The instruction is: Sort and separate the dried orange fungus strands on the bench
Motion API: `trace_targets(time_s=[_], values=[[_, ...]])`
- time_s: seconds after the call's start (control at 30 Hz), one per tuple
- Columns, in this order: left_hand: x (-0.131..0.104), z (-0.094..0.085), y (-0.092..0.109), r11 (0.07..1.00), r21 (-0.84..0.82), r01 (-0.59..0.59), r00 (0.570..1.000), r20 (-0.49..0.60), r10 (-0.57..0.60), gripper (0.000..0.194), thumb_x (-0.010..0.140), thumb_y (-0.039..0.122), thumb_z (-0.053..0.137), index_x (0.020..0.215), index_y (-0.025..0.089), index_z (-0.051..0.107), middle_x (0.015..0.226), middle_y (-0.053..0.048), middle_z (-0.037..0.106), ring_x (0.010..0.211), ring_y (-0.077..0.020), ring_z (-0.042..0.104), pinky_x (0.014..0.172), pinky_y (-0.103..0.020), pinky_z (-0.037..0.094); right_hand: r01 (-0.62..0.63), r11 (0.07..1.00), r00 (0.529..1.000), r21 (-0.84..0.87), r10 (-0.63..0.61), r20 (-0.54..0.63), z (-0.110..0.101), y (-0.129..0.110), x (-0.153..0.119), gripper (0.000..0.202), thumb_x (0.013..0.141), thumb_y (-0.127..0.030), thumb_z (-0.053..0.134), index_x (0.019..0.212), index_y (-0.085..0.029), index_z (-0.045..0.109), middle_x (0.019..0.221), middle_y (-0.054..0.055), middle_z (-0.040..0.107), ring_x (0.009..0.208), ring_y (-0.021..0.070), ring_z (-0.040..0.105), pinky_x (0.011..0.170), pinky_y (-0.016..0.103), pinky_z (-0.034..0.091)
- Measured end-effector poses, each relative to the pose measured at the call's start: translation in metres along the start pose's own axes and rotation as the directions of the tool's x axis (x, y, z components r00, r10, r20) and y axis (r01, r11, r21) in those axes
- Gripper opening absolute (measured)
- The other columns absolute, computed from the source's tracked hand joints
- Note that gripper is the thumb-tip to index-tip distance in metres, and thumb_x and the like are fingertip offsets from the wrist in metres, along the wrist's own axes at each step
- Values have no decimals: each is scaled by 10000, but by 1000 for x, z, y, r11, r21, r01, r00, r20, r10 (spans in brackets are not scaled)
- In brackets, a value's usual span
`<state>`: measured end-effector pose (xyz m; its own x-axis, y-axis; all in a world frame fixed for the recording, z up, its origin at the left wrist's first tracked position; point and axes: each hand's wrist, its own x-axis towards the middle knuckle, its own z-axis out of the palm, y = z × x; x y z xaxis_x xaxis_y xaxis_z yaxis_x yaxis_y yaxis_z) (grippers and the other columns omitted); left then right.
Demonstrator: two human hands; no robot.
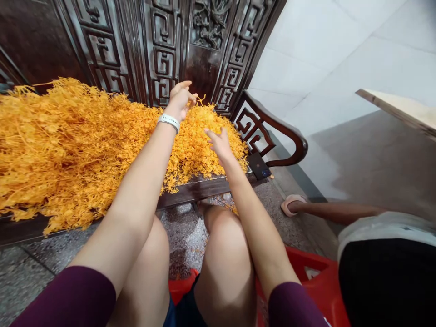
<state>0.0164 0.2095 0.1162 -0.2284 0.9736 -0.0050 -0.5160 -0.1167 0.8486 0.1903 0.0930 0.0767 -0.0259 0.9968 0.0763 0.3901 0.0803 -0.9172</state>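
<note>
A large heap of orange, finely branched sprigs (85, 136), looking like dried flowers, covers the seat of a dark carved wooden bench (204, 72). My left hand (180, 99), with a white band on its wrist, is over the back of the heap. Its fingertips meet the stem of a single orange sprig (201, 101) standing up from the pile; the grip is partly hidden. Nearer to me, my right hand (220, 144) hovers above the heap's right part, fingers apart and nothing visible in them.
A dark phone (259, 166) lies at the seat's right end beside the curved armrest (289, 141). To my right are another person's leg (340, 211) and a red plastic stool (320, 286). A wooden board edge (398, 106) juts in at the upper right.
</note>
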Motion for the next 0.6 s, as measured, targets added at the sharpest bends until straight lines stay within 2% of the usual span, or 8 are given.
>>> trace_targets(time_s=[0.03, 0.1, 0.2, 0.3, 0.4, 0.53, 0.6], values=[[-3, 5, -2, 1000, 9, 3, 998, 57, -3, 324, 841, 70, 654, 1112, 247, 671, 1351, -62, 677, 1101, -222, 746, 742, -270, 605, -29, 995, 999, 99, 27, 18, 7, -1, -1, 1072, 883, -700, 621, 1668, -173, 116, 1642, 255, 414, 1378, 361, 574, 1102, 540, 521], [-12, 14, -5, 998, 56, 10, 984, 177, -20, 293, 850, 108, 673, 1114, 235, 687, 1395, -87, 657, 1140, -252, 739, 757, -287, 603, -75, 955, 997, 288, 75, 11, 19, -5, -4, 975, 876, -703, 646, 1614, -233, 216, 1612, 206, 479, 1234, 284, 664, 993, 432, 582], [-23, 20, -5, 983, 183, 8, 940, 334, -70, 242, 796, 143, 753, 1026, 215, 735, 1330, -133, 694, 1080, -276, 749, 701, -290, 563, -15, 906, 998, 423, 37, -44, 27, -5, -2, 764, 930, -750, 530, 1471, -228, 390, 1480, 182, 605, 1085, 219, 705, 849, 343, 586], [-29, 18, 0, 957, 289, 3, 903, 411, -127, 149, 746, 161, 791, 885, 196, 750, 1155, -152, 745, 935, -268, 752, 629, -295, 505, 47, 908, 988, 415, 18, -151, 21, -1, 4, 729, 948, -823, 386, 1330, -215, 514, 1254, 172, 708, 975, 201, 705, 743, 312, 545], [-33, 6, 8, 927, 375, -20, 882, 444, -161, 123, 737, 195, 839, 771, 187, 721, 977, -145, 747, 834, -255, 733, 626, -304, 471, 116, 918, 966, 380, -16, -256, 10, 0, 6, 698, 921, -841, 428, 1172, -214, 606, 1097, 146, 730, 892, 191, 681, 717, 304, 517], [-35, -16, 21, 811, 581, -70, 815, 503, -289, 192, 691, 215, 904, 725, 189, 718, 868, -117, 722, 874, -275, 718, 709, -330, 479, 161, 934, 949, 319, -58, -311, 1, -3, 3, 666, 925, -825, 411, 1041, -210, 639, 1057, 139, 714, 862, 183, 661, 709, 303, 514], [-34, -20, 27, 761, 644, -78, 781, 514, -355, 194, 671, 215, 916, 726, 190, 731, 844, -99, 707, 943, -293, 722, 764, -338, 497, 161, 938, 942, 306, -53, -332, -1, -5, 0, 615, 948, -779, 421, 997, -208, 645, 1042, 135, 710, 864, 180, 660, 706, 300, 512]])
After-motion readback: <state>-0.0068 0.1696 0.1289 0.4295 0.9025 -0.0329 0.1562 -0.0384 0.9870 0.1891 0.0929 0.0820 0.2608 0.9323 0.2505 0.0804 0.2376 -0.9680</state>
